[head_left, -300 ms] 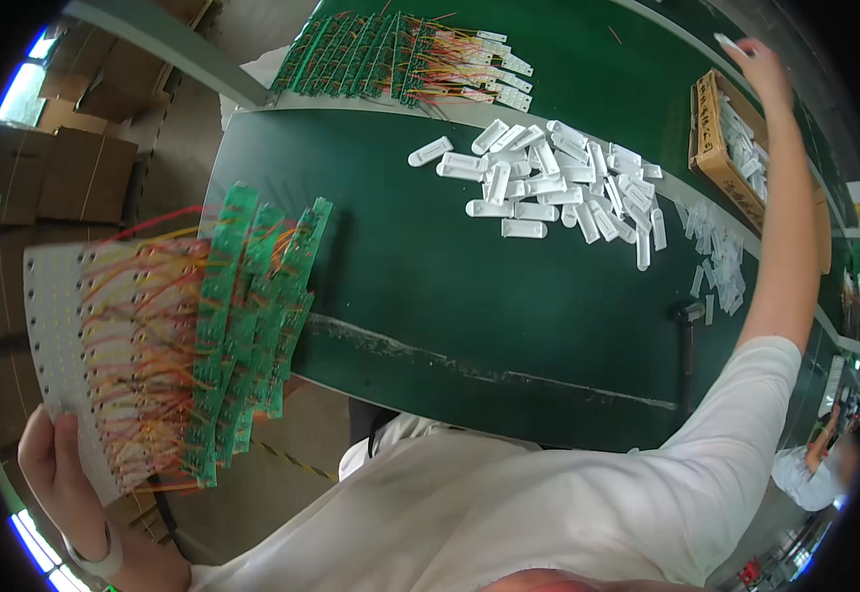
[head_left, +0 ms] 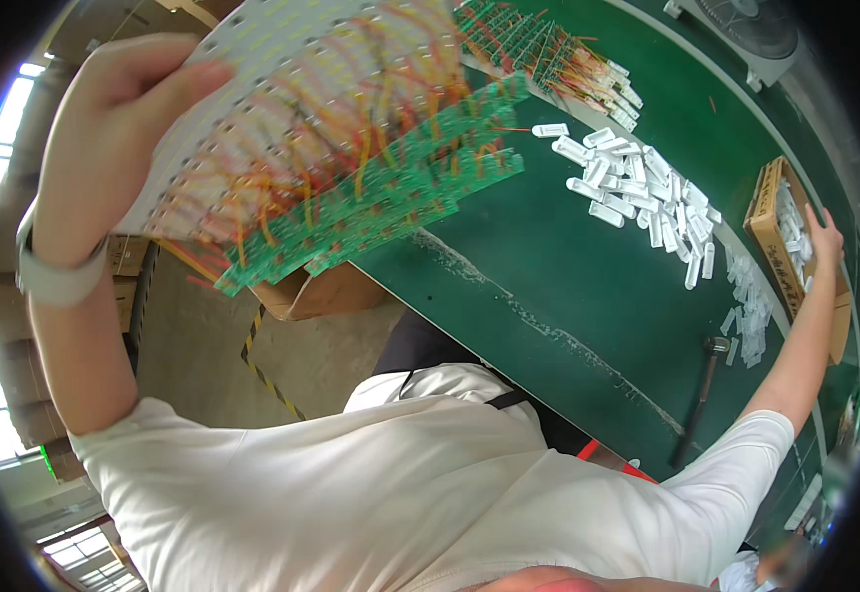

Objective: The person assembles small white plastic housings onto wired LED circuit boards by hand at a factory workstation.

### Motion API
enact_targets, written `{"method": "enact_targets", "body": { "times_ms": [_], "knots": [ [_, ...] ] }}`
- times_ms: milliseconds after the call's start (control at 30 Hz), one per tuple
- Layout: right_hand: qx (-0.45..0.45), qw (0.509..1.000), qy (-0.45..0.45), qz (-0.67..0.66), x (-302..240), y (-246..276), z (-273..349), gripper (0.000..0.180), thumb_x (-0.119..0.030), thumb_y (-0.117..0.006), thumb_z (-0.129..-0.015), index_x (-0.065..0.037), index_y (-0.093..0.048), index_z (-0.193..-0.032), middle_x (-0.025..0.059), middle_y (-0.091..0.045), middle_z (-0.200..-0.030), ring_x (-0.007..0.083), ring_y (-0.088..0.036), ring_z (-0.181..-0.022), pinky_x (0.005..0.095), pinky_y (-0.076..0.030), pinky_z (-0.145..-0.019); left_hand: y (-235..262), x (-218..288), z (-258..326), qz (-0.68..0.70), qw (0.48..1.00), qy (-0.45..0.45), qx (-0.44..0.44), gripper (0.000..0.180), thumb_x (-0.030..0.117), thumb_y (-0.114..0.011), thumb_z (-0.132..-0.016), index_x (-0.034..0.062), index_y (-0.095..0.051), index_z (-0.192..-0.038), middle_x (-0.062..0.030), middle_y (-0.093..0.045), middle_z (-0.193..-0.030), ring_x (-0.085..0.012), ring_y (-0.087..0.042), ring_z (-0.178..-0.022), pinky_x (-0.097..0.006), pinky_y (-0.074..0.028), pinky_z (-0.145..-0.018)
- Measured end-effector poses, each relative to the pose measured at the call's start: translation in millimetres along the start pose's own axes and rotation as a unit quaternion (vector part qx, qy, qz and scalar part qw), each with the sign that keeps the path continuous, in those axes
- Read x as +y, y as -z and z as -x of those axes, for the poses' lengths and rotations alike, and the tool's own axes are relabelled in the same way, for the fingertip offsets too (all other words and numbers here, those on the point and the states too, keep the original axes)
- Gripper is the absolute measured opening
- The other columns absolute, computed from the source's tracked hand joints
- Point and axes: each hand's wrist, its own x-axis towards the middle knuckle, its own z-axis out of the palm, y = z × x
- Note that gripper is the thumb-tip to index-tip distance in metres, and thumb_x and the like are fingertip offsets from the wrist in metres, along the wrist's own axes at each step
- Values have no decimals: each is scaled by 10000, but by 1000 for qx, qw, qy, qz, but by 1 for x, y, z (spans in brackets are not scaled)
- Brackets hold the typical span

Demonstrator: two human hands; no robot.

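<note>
Raised at the upper left, my left hand (head_left: 105,138) grips the edge of a white LED board panel (head_left: 252,109), thumb on its face. Red, yellow and orange wires run from the panel to a row of green circuit boards (head_left: 381,197) hanging along its lower side, slightly blurred. My right hand (head_left: 825,237) is stretched out to the far right, at the edge of a cardboard box (head_left: 767,222) of white plastic pieces (head_left: 793,232). Its fingers look extended and apart, and I see nothing held in them.
White plastic housings (head_left: 647,192) lie heaped on the green table (head_left: 548,266). Clear plastic strips (head_left: 749,306) and a hammer (head_left: 709,385) lie nearer the right edge. More wired boards (head_left: 548,59) rest at the back, and a fan (head_left: 746,25) stands at the far right.
My left hand has swung the wired panel up and to the right, tilting it. My right hand has come down to the box; the white piece it held no longer shows in its fingers.
</note>
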Motion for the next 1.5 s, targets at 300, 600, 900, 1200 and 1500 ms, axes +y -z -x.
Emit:
{"method": "enact_targets", "body": {
  "times_ms": [300, 600, 900, 1200, 1500],
  "knots": [
    [107, 801, 203, -553, -103, 203, 247, 430, -391, -703, -986, -97, -719, -1299, 95, -653, -1346, 220, -578, -1293, 364, -403, -1126, -34, 37, -9, -34, 983, -170, -55, 278, 202, -683, -990, -60, -670, -896, 10, -533, -696, -48, -478, -670, -272, -416, -614],
    [177, 709, 295, -616, -166, 336, 424, 458, -262, -797, -871, -159, -707, -1308, 12, -751, -1097, 177, -692, -1038, 366, -517, -987, -73, 86, -12, -139, 944, -294, -57, 261, 223, -741, -966, -37, -738, -941, 5, -587, -669, -65, -449, -607, -277, -409, -594],
    [116, 875, 444, -151, -220, 469, 467, 353, -292, -760, -870, -55, -751, -1132, 194, -747, -986, 366, -717, -956, 468, -565, -896, -97, 104, 16, -208, 904, -371, 36, 259, 344, -641, -943, 134, -786, -982, -150, -738, -884, -363, -705, -862, -479, -554, -777],
    [58, 865, 427, -257, -270, 458, 454, 350, -310, -803, -845, -44, -767, -1069, 205, -742, -989, 374, -710, -961, 451, -544, -830, -94, 77, 2, -150, 936, -311, 73, 331, 424, -697, -905, 116, -804, -967, -170, -740, -853, -364, -711, -828, -468, -559, -761],
    [60, 849, 411, -327, -280, 441, 463, 212, -213, -736, -900, -16, -766, -973, 172, -726, -815, 287, -703, -769, 394, -524, -730, -106, -83, -52, 222, 932, -266, 109, 438, 279, -742, -956, -8, -694, -1283, -132, -761, -1127, -212, -716, -1055, -319, -566, -912]
  ]
}}
